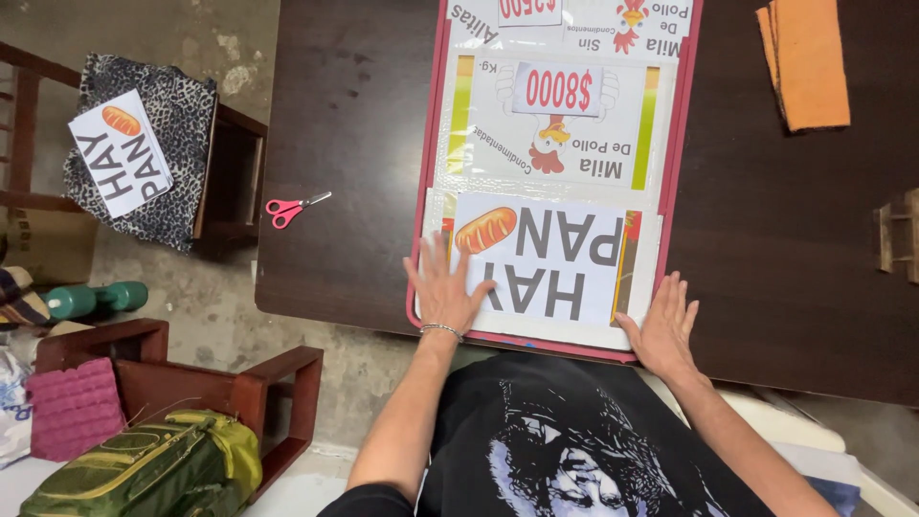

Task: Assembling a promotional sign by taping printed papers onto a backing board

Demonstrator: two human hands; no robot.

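While both palms press flat, fingers spread and gripping nothing, the white bread sign (546, 268) lies between left hand (442, 287) and right hand (665, 327) on the red-edged board (426, 153) (already placed, seemingly being smoothed); scissors (295, 207) sit beyond the left.

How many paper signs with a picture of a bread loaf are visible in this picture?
2. One bread sign lies on the pink board on the table, under the left hand and beside the right hand. Another bread sign lies on the spotted cloth at left.
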